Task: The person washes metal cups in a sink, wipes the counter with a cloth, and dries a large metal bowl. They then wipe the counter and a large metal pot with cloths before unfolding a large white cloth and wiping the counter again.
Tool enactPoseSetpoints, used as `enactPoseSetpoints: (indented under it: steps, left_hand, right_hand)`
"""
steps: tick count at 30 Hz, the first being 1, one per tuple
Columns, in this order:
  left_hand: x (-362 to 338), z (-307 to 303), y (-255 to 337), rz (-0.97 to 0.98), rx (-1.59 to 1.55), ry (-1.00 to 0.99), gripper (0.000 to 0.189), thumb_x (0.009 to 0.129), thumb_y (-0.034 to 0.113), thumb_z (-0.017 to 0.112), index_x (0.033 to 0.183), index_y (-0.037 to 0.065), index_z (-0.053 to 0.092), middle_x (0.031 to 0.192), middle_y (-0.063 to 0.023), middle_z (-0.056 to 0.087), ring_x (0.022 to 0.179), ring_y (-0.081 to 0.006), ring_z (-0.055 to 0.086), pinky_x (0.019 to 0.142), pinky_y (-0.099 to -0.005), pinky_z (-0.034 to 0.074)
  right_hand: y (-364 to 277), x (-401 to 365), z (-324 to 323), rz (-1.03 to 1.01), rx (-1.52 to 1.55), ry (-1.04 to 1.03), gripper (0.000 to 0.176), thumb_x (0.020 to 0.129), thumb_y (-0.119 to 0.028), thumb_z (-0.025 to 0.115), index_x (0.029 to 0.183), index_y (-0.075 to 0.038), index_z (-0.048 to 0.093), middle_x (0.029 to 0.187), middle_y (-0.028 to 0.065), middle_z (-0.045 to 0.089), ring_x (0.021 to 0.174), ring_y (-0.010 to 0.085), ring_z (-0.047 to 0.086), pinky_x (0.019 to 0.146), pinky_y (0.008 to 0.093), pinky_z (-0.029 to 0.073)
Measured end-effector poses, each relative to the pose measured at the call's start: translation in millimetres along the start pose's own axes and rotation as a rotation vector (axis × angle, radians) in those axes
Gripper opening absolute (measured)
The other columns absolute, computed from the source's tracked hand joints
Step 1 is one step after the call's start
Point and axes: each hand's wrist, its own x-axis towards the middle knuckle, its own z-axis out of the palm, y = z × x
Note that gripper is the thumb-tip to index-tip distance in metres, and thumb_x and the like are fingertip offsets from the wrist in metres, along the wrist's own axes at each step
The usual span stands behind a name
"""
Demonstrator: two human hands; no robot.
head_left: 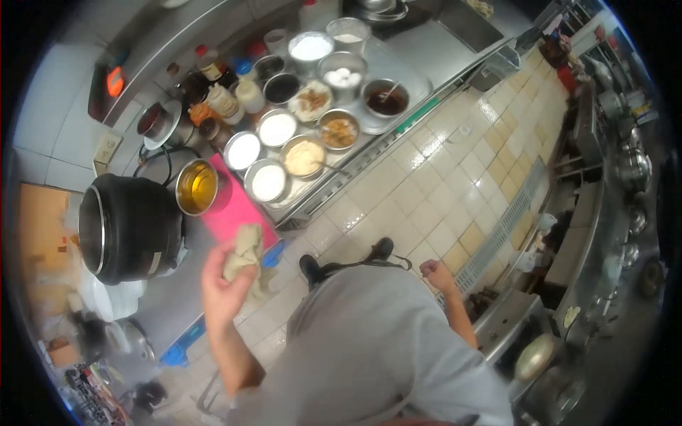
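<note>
My left hand (226, 278) is closed round a crumpled, pale greenish-grey cloth (249, 248), part of which hangs below the fingers. It is held up by the counter edge, near a bright pink sheet (233, 206). Just beyond is a metal pot of yellow liquid (197, 187), which looks like oil. My right hand (438, 274) hangs at my side above the tiled floor, its fingers curled in with nothing seen in them.
Metal bowls of white powder (277, 128), a bowl of pale crumbs (303, 156) with a spoon and a pot of dark sauce (386, 98) stand on the counter. A large black pot (131, 227) is at left. A floor drain grate (501, 227) and steel shelving (586, 142) lie right.
</note>
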Motion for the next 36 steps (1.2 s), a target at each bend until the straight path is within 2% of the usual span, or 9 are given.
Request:
enactPoseSetpoints:
  steps: [6,10,13,15,17,21,26,29,36]
  left_hand:
    - [30.1,142.3,15.5,0.121,0.125,-0.164,0.045,0.08,-0.003,0.07,0.123,0.0,0.057,0.114,-0.0046,0.063,0.102,-0.0109,0.058,0.088,-0.026,0.049]
    - [44.5,211.7,33.7,-0.014,0.039,-0.244,0.047,0.08,-0.001,0.071,0.125,0.0,0.056,0.118,-0.0054,0.062,0.109,-0.0127,0.057,0.094,-0.0281,0.047]
    - [71.8,250.3,38.9,0.106,0.14,-0.235,0.049,0.081,-0.001,0.071,0.127,0.001,0.055,0.121,-0.0061,0.061,0.115,-0.0138,0.054,0.097,-0.0283,0.045]
    - [95.5,280.2,44.8,0.162,0.142,-0.252,0.05,0.081,-0.001,0.071,0.128,0.001,0.055,0.121,-0.0054,0.061,0.116,-0.0138,0.054,0.097,-0.028,0.044]
    - [126.9,313.5,50.5,0.157,0.116,-0.327,0.049,0.081,0.001,0.072,0.127,0.001,0.055,0.119,-0.0053,0.06,0.117,-0.0134,0.052,0.098,-0.028,0.043]
    - [204.3,379.7,36.4,0.09,0.174,-0.454,0.047,0.082,0.003,0.072,0.126,0.002,0.056,0.118,-0.0046,0.061,0.112,-0.0119,0.054,0.095,-0.0263,0.045]
    - [308.8,468.1,25.0,0.131,0.127,-0.593,0.047,0.082,0.001,0.07,0.127,0.0,0.056,0.116,-0.0055,0.063,0.107,-0.0107,0.057,0.092,-0.0252,0.047]
    - [356.8,508.5,39.3,-0.062,0.087,-0.665,0.047,0.084,0.007,0.071,0.129,0.002,0.055,0.114,-0.0072,0.065,0.104,-0.0121,0.061,0.089,-0.026,0.05]
    - [447.4,606.8,89.9,0.02,0.174,-0.715,0.043,0.086,0.006,0.068,0.127,-0.001,0.055,0.113,-0.0081,0.067,0.102,-0.0132,0.063,0.088,-0.0269,0.051]
  right_hand:
    - [80.2,-5.6,-98.7,0.091,0.239,0.094,0.018,0.094,-0.016,0.06,0.096,0.0,0.066,0.079,0.0058,0.066,0.071,0.0144,0.061,0.064,0.0286,0.049]
    - [106.9,-3.1,-144.1,0.232,0.507,0.224,0.017,0.096,-0.017,0.06,0.1,-0.001,0.065,0.081,0.0055,0.065,0.071,0.0142,0.061,0.061,0.0256,0.048]
    - [114.7,23.7,-150.1,0.229,0.664,0.252,0.017,0.096,-0.018,0.061,0.097,-0.001,0.064,0.079,0.004,0.063,0.067,0.0118,0.058,0.058,0.0245,0.046]
    - [105.9,46.2,-160.0,0.232,0.741,0.279,0.018,0.096,-0.018,0.061,0.095,-0.001,0.064,0.078,0.0032,0.063,0.065,0.0106,0.057,0.057,0.0239,0.044]
    - [74.5,57.4,-170.5,0.128,0.452,0.185,0.018,0.096,-0.018,0.061,0.096,0.0,0.064,0.08,0.0035,0.064,0.067,0.0109,0.057,0.06,0.0257,0.046]
    - [61.0,92.9,-204.0,0.054,0.274,0.173,0.02,0.096,-0.018,0.061,0.095,0.001,0.065,0.081,0.0033,0.064,0.069,0.0111,0.057,0.063,0.027,0.047]
    - [-1.2,90.7,-287.4,0.288,0.425,0.345,0.021,0.095,-0.019,0.062,0.093,0.001,0.065,0.08,0.0029,0.064,0.07,0.0109,0.057,0.064,0.026,0.045]
    - [20.3,122.5,-326.1,0.424,0.489,0.49,0.019,0.094,-0.019,0.063,0.091,-0.001,0.065,0.077,0.0019,0.063,0.069,0.0099,0.056,0.062,0.0246,0.044]
    - [3.7,200.3,-360.1,0.256,0.584,0.583,0.018,0.096,-0.02,0.062,0.094,-0.002,0.067,0.076,-0.0005,0.062,0.068,0.0095,0.055,0.061,0.0249,0.043]
